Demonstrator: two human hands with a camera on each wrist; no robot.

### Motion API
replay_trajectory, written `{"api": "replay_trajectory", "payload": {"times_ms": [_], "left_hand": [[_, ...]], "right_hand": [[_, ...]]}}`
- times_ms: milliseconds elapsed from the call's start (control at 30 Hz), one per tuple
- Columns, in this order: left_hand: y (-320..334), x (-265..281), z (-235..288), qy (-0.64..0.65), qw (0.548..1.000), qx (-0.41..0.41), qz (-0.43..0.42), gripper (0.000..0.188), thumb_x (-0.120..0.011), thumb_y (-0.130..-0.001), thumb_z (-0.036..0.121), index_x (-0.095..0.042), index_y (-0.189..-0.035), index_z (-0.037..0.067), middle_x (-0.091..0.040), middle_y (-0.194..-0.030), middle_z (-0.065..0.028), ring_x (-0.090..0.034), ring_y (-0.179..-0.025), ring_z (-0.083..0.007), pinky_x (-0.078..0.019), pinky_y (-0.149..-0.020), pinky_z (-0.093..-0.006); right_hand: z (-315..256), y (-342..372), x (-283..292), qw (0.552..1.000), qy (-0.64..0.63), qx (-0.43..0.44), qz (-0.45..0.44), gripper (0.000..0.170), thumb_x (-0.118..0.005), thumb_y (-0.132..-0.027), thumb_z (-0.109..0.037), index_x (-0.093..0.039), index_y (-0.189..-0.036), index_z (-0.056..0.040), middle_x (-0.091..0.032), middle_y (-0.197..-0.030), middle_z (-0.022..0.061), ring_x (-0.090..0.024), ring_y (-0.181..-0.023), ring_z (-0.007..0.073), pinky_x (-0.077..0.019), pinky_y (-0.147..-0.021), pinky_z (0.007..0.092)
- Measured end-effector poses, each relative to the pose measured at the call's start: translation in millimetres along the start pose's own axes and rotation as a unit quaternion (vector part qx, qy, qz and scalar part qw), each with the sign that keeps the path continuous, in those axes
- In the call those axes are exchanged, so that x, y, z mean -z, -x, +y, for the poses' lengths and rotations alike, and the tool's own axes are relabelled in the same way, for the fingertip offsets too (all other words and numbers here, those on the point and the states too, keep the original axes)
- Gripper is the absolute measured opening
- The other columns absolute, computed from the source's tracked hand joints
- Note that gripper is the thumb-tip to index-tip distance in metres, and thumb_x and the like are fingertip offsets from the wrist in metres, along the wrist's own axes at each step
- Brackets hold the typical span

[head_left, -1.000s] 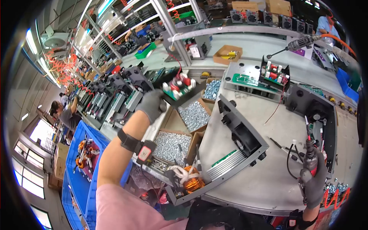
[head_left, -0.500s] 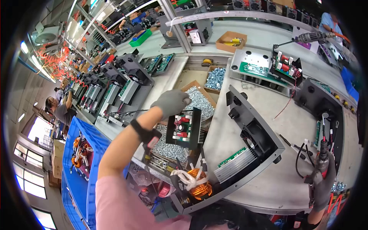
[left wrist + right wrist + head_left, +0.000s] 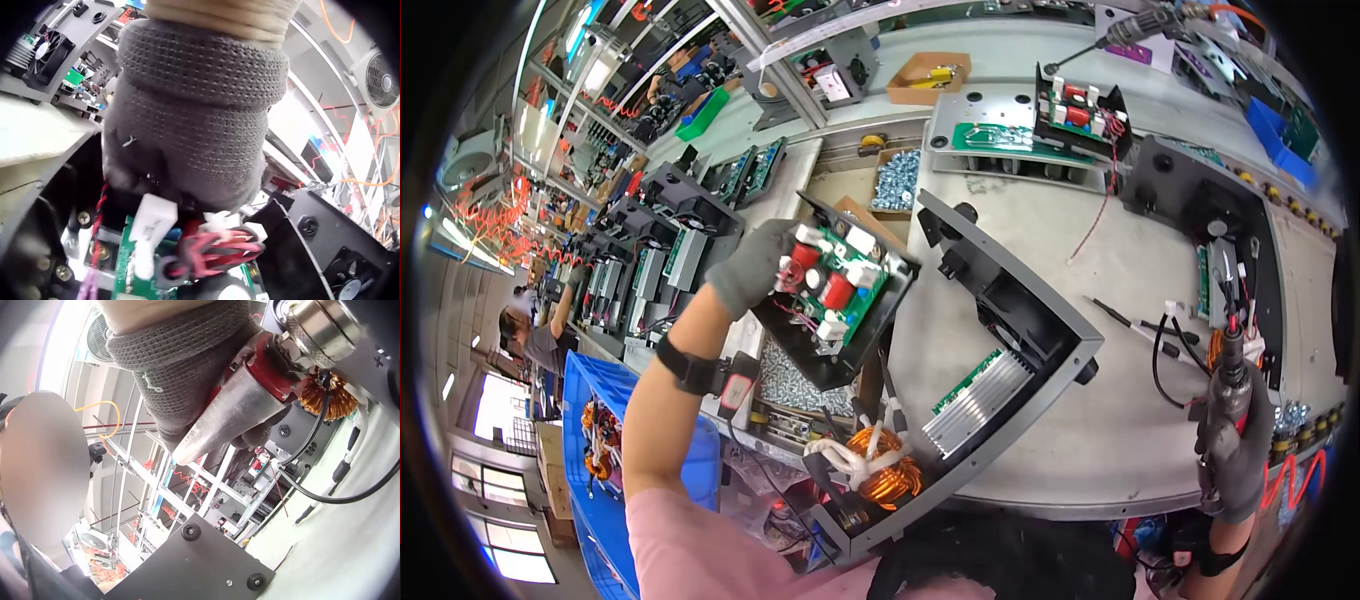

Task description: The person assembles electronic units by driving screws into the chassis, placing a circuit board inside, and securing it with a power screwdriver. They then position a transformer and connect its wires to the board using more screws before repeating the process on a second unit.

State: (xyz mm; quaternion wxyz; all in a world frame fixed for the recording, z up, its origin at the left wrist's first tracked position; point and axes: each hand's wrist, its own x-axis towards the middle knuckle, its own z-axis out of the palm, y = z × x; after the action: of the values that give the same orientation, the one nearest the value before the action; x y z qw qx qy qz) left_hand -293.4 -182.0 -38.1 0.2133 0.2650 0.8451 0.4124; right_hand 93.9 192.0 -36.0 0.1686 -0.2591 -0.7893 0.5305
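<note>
My gloved left hand (image 3: 750,268) grips one edge of a circuit board module (image 3: 862,300), a green board with red coils and white parts set in a black metal bracket. Held tilted over the screw bins, it shows its component side to the head camera. In the left wrist view, the fingertips are hidden behind the glove, near a red-and-black wire bundle (image 3: 219,253). My gloved right hand (image 3: 1242,455) holds a power screwdriver (image 3: 1228,395), whose bit end overlaps the dark case (image 3: 1170,185) at the right. Its silver and red body (image 3: 237,409) fills the right wrist view's middle.
Nearest me stands an open grey case (image 3: 1090,350) with a fan, a finned heat sink (image 3: 978,408) and a copper coil (image 3: 888,475). Loose screws (image 3: 800,380) fill a bin beneath the module. A second screwdriver (image 3: 1140,35) hangs above another board module (image 3: 1080,112). Blue crates (image 3: 585,365) flank the left.
My left hand has brought the module over the screw bins and turned it from hanging upright to tilted, component side up. The right hand keeps its hold on the screwdriver at the right case.
</note>
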Motion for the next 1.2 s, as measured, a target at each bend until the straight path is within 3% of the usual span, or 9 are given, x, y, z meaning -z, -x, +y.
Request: {"api": "replay_trajectory", "payload": {"times_ms": [100, 167, 300, 467, 567, 867, 900, 1033, 1200], "left_hand": [[3, -4, 23, -0.235, 0.963, -0.072, -0.116, 0.025, -0.063, -0.08, 0.011, -0.063, -0.103, -0.001, -0.063, -0.108, -0.0158, -0.06, -0.099, -0.0237, -0.0475, -0.089, -0.0347], [2, -26, 39, -0.474, 0.806, -0.325, -0.144, 0.03, -0.064, -0.073, 0.009, -0.065, -0.102, 0.003, -0.062, -0.106, -0.0174, -0.056, -0.101, -0.0346, -0.0435, -0.095, -0.039], [2, -95, 66, -0.502, 0.834, -0.073, -0.216, 0.038, -0.045, -0.076, -0.004, -0.059, -0.112, -0.004, -0.061, -0.106, -0.0217, -0.057, -0.101, -0.0359, -0.0457, -0.092, -0.038], [-18, -85, -11, -0.437, 0.804, -0.339, -0.219, 0.031, -0.054, -0.081, 0.005, -0.061, -0.11, 0.001, -0.063, -0.104, -0.0158, -0.06, -0.097, -0.0299, -0.0464, -0.092, -0.0347], [-5, -88, 40, -0.395, 0.837, -0.231, -0.299, 0.037, -0.053, -0.078, 0.001, -0.062, -0.113, 0.007, -0.062, -0.115, -0.0108, -0.053, -0.112, -0.028, -0.0399, -0.101, -0.0343], [1, -104, 54, -0.437, 0.857, -0.13, -0.238, 0.041, -0.048, -0.08, -0.005, -0.056, -0.12, 0.001, -0.062, -0.109, -0.0145, -0.055, -0.104, -0.0262, -0.0443, -0.093, -0.0323], [-3, -97, 32, -0.512, 0.768, -0.321, -0.214, 0.026, -0.054, -0.081, 0.0, -0.062, -0.106, 0.002, -0.064, -0.102, -0.0128, -0.06, -0.094, -0.0257, -0.0484, -0.087, -0.0329], [-9, -94, 17, -0.429, 0.846, -0.206, -0.242, 0.033, -0.056, -0.075, -0.005, -0.063, -0.106, 0.004, -0.063, -0.107, -0.0119, -0.058, -0.097, -0.0282, -0.0469, -0.089, -0.0333], [-3, -92, 26, -0.483, 0.777, -0.328, -0.235, 0.035, -0.059, -0.072, -0.002, -0.063, -0.106, 0.004, -0.063, -0.108, -0.0111, -0.058, -0.098, -0.0279, -0.0447, -0.093, -0.0339]], "right_hand": [[3, 22, 2, 0.998, -0.033, -0.034, -0.03, 0.083, -0.072, -0.071, -0.054, -0.045, -0.122, 0.0053, -0.054, -0.088, 0.0025, -0.051, -0.072, 0.0088, -0.0433, -0.063, 0.0234], [1, 37, -2, 0.989, -0.099, -0.087, -0.072, 0.08, -0.074, -0.069, -0.048, -0.045, -0.121, 0.0052, -0.055, -0.087, 0.0028, -0.052, -0.075, 0.0097, -0.044, -0.067, 0.0246], [15, 50, -1, 0.987, -0.057, -0.065, -0.138, 0.064, -0.071, -0.067, -0.031, -0.05, -0.115, 0.0047, -0.057, -0.084, 0.0039, -0.052, -0.073, 0.0113, -0.0446, -0.067, 0.0267], [35, 64, -2, 0.975, -0.036, -0.079, -0.205, 0.08, -0.083, -0.061, -0.045, -0.049, -0.118, -0.0005, -0.062, -0.085, 0.0109, -0.061, -0.074, 0.0207, -0.0487, -0.071, 0.0321], [28, 65, -8, 0.967, 0.059, 0.002, -0.246, 0.09, -0.088, -0.054, -0.042, -0.045, -0.125, -0.0066, -0.066, -0.091, 0.0161, -0.064, -0.086, 0.0385, -0.051, -0.074, 0.0401], [16, 56, -28, 0.946, 0.172, -0.035, -0.274, 0.084, -0.081, -0.062, -0.044, -0.043, -0.125, -0.0062, -0.065, -0.083, 0.0184, -0.065, -0.079, 0.0397, -0.051, -0.07, 0.043], [16, 56, -30, 0.944, 0.182, -0.033, -0.275, 0.084, -0.081, -0.062, -0.045, -0.043, -0.125, -0.0058, -0.065, -0.082, 0.0186, -0.065, -0.078, 0.0395, -0.0509, -0.069, 0.0431], [20, 55, -33, 0.948, 0.176, -0.014, -0.266, 0.083, -0.08, -0.063, -0.046, -0.042, -0.125, -0.0055, -0.064, -0.081, 0.0185, -0.064, -0.077, 0.0391, -0.0508, -0.068, 0.0432], [18, 54, -36, 0.939, 0.192, -0.02, -0.283, 0.081, -0.077, -0.065, -0.049, -0.043, -0.124, -0.0062, -0.064, -0.079, 0.0178, -0.065, -0.076, 0.0373, -0.0503, -0.067, 0.044]]}}
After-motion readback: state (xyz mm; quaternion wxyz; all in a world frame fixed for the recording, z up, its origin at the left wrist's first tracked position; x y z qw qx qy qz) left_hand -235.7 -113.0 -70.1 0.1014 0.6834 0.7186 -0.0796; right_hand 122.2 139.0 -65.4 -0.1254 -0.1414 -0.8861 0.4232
